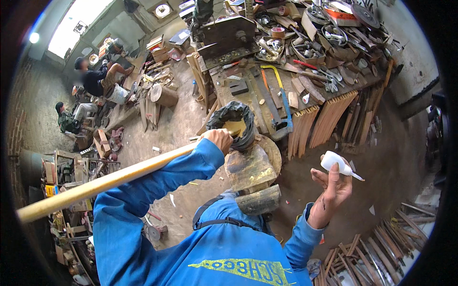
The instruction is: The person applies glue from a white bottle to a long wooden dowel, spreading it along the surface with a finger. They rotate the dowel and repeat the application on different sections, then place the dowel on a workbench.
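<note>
My left hand (219, 139) is closed at the rim of a black plastic-lined container (244, 141), its fingertips hidden. Tan powder (234, 127) shows inside. A long, smooth wooden pole (112, 181) slants across my left arm from the lower left and goes out of sight at my cuff; whether my fingers grip it is unclear. Out to the right, my right hand (332, 189) is wrapped around a small white squeeze bottle (335, 163), its thin nozzle pointing right and slightly down. Between my arms stands a worn wooden block (250, 167) with a rounded pad (258, 199) before it.
Ahead, a cluttered workbench (272, 95) carries a blue and yellow hacksaw (283, 97) and heaps of tools. Curved wooden slats (329, 121) lean under it. Wood strips (377, 248) lie at lower right. Two people (98, 78) sit working at far left; shelves (71, 190) stand nearer.
</note>
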`<state>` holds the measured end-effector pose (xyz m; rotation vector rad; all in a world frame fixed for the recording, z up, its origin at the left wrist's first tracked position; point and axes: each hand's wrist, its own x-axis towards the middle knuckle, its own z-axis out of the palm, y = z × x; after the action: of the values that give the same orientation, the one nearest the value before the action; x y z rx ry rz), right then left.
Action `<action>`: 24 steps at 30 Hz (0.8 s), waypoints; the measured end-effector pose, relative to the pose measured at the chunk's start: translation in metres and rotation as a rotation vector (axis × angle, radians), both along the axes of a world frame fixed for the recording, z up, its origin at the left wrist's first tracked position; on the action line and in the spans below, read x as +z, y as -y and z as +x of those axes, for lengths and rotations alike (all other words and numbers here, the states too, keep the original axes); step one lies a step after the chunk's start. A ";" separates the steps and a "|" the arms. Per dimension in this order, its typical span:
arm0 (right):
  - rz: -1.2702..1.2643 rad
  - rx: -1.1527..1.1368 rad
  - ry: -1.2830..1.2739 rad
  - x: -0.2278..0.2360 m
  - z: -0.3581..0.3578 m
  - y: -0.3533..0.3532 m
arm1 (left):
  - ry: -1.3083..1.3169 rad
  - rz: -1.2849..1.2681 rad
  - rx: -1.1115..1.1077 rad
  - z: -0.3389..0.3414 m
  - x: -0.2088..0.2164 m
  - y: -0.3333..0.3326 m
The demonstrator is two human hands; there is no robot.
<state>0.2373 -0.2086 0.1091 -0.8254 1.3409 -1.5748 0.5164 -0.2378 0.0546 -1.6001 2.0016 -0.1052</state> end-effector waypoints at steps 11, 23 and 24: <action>-0.007 0.280 -0.041 -0.010 0.040 0.016 | -0.501 -0.155 0.359 0.065 0.071 -0.022; -0.327 0.752 -0.842 -0.069 0.158 0.088 | -1.923 0.281 1.021 0.121 0.037 -0.108; -0.337 0.769 -0.901 -0.068 0.165 0.090 | -2.046 0.356 1.050 0.122 0.028 -0.111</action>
<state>0.4028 -0.2987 0.0409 -2.1257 1.0767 -0.8029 0.6383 -0.1266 0.0827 -2.3095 1.2172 2.9578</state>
